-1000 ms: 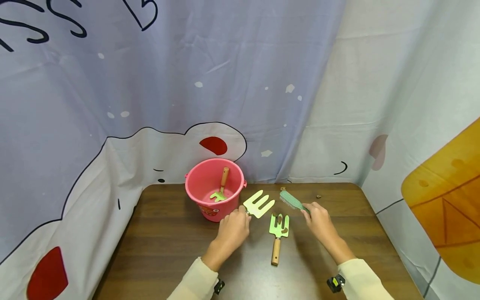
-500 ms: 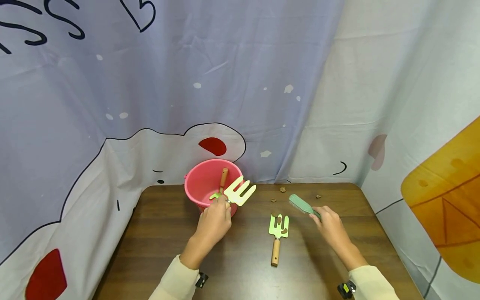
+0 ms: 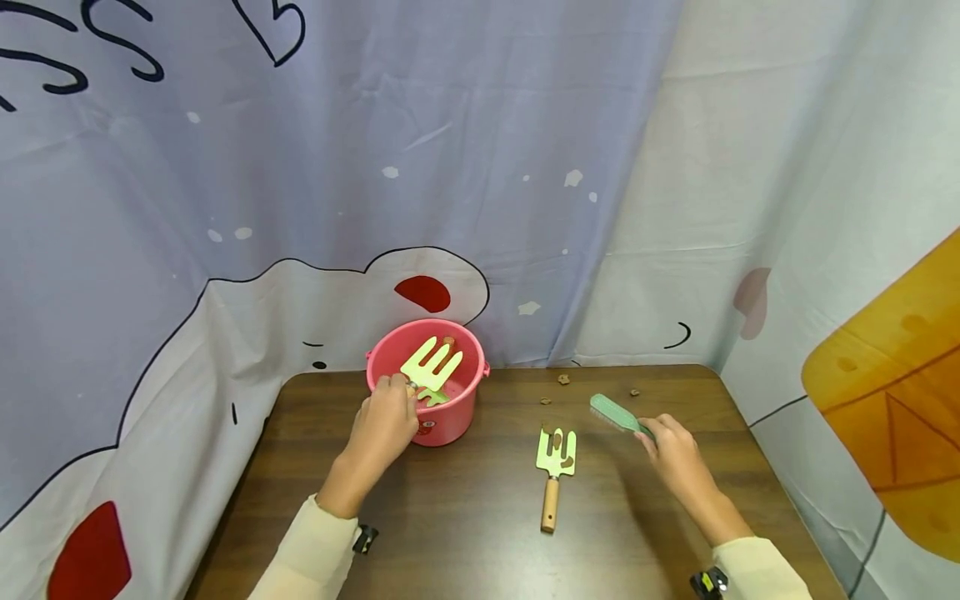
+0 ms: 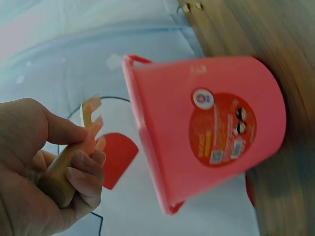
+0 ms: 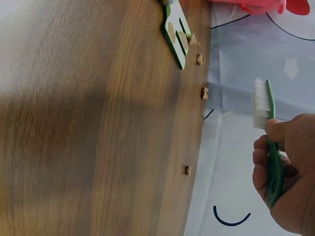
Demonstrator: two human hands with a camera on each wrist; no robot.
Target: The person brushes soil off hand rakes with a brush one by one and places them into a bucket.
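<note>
My left hand (image 3: 384,423) grips the wooden handle of a pale green garden hand fork (image 3: 432,364), whose tines are over the mouth of a pink bucket (image 3: 457,421). Inside that bucket lies another green hand tool (image 3: 433,397), partly hidden by the held fork. My right hand (image 3: 675,457) holds a green brush (image 3: 617,412) by its handle, above the table; its white bristles (image 5: 261,104) show in the right wrist view. Between the hands, a second hand fork (image 3: 551,492) lies on the table with brown bits (image 3: 567,462) on its tines.
Several small brown crumbs (image 3: 564,379) are scattered near the back edge of the wooden table (image 3: 480,533). A printed curtain (image 3: 450,150) hangs right behind the table and along its sides. The bucket stands at the back left of the tabletop.
My left hand has carried the held fork leftward from beside the bucket to over its mouth. My right hand has drawn the brush back to the right, away from the fork.
</note>
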